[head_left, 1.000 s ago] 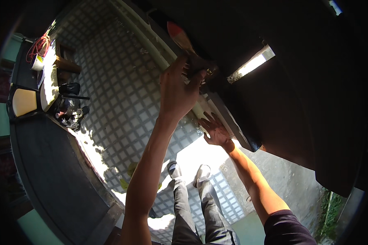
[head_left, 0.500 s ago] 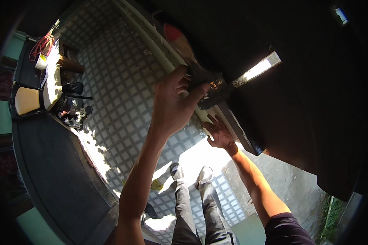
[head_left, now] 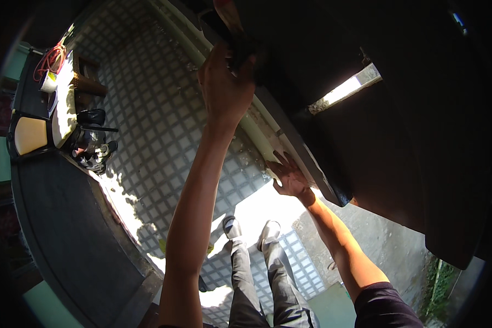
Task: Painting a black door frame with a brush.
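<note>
My left hand (head_left: pixel 224 90) is raised, its fingers closed around a paintbrush (head_left: pixel 228 15) with a pale wooden handle and a red end. The brush head is lost in shadow by my fingertips, against a large dark panel (head_left: pixel 377 158). Lower down, my right hand (head_left: pixel 291 177) lies with fingers spread against the pale edge (head_left: pixel 303 158) along the panel's side. Nothing shows in that hand. A bright slot (head_left: pixel 347 90) opens through the panel to the right of both hands.
Patterned tiles (head_left: pixel 158 120) cover the floor left of the panel. A wooden bench (head_left: pixel 65 115) at the far left bears a coiled red cable (head_left: pixel 50 61) and a white pot (head_left: pixel 48 82). Black bags (head_left: pixel 93 145) lie beside it. A dark low ledge (head_left: pixel 65 213) curves along the left.
My left hand has carried the paintbrush up and slightly left along the panel's edge, out of the light. The right hand stays at nearly the same spot.
</note>
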Motion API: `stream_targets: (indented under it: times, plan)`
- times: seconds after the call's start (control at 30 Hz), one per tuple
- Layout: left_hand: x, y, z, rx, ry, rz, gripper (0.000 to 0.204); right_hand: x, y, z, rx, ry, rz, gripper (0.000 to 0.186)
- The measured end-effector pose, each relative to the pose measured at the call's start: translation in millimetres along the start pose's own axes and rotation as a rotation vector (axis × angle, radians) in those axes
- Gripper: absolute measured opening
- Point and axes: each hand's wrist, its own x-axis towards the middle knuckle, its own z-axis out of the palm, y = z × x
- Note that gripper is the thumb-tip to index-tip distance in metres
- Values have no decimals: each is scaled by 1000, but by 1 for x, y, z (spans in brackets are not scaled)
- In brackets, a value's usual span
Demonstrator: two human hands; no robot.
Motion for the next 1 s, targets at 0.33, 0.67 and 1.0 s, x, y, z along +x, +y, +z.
stream_targets:
  times: [0.33, 0.67, 1.0]
  plan:
    - [-155, 108, 2, -536, -192, -316, 27, -16, 21, 1, -253, 5, -1, 66]
    - [-115, 84, 21, -155, -232, -93, 27, -23, 33, 42, -704, 26, -68, 65]
    - [-101, 70, 3, -265, 32, -80, 20, -3, 9, -16, 543, 53, 139, 70]
